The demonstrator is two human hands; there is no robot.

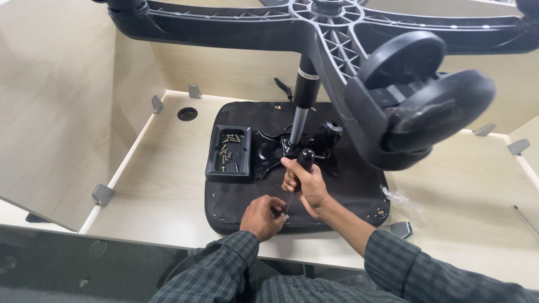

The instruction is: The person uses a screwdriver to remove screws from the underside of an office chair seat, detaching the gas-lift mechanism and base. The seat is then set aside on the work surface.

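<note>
- The screwdriver (297, 179) stands nearly upright over the near half of the upturned black seat (348, 185), its tip at a screw (286, 216) close to the seat's near edge; the seat itself lies on the pale desk (168, 191), near the desk's front edge.
- My right hand (306, 185) is clenched round the black handle of the screwdriver, palm wrapped high on it. For a clean drive I judge the shaft should stay in line with the screw, with the push going straight down before any turning.
- My left hand (263, 216) is curled low at the tip, fingertips pinching at the screw to steady it. It looks wise to keep those fingers beside the tip, not beneath it, in case the blade slips.
- Just beyond my hands the black metal mechanism plate (275, 148) sits on the seat, and the gas-lift column (303, 106) rises from it toward the camera.
- At the top of the column the five-arm base (236, 22) spreads overhead, and a twin-wheel caster (415, 95) hangs close on the right. I judge this top weight could rock the seat, so steady, modest force seems best.
- A shallow black tray (216, 168) of spare screws (230, 151) rests on the seat's left part, within easy reach of my left hand.
- Farther out, a round cable hole (187, 114) lies near the desk's far left corner, grey brackets (103, 194) clip the side panels to the desk, and a thin metal rod (526, 219) lies near the right edge.
</note>
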